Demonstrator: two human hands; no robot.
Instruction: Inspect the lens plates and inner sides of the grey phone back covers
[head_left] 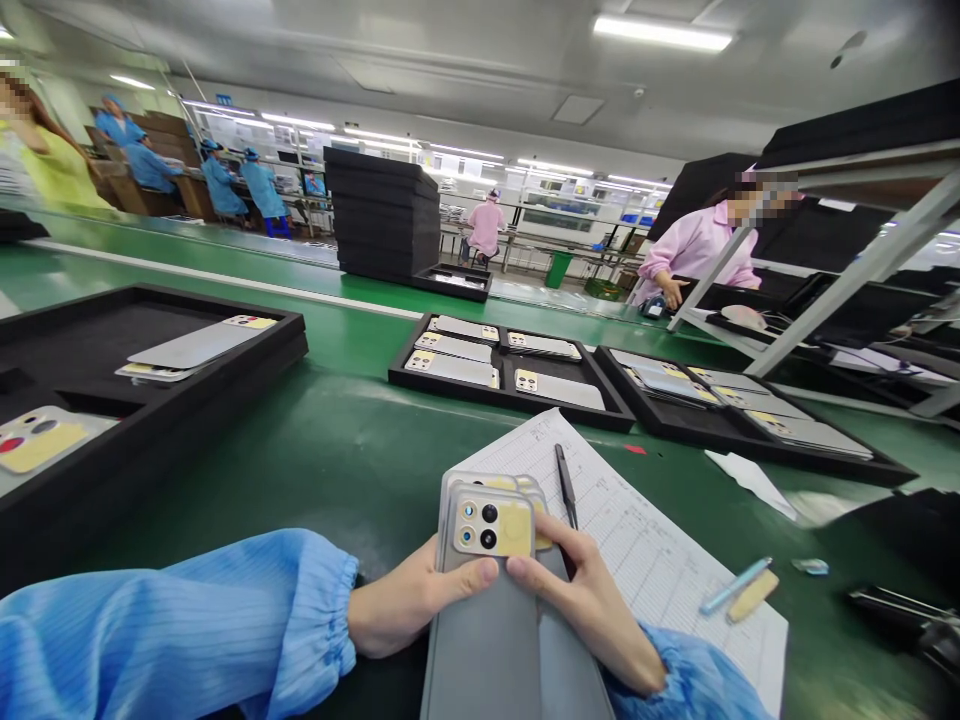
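Both my hands hold a small stack of grey phone back covers (pixel 487 630) with yellow film over the camera area, low in the middle of the head view. My left hand (pixel 409 605) grips the stack's left edge, thumb pressed on the top cover. My right hand (pixel 592 600) grips the right side, fingers curled over the covers. Under the stack lies a printed paper form (pixel 660 560) with a black pen (pixel 566 485) on it.
Black foam trays with more covers sit on the green bench: one at left (pixel 150 400), two ahead (pixel 510 375) (pixel 750 415). A blue pen and a tan strip (pixel 739 590) lie on the form. A person in pink works at right; others stand far back.
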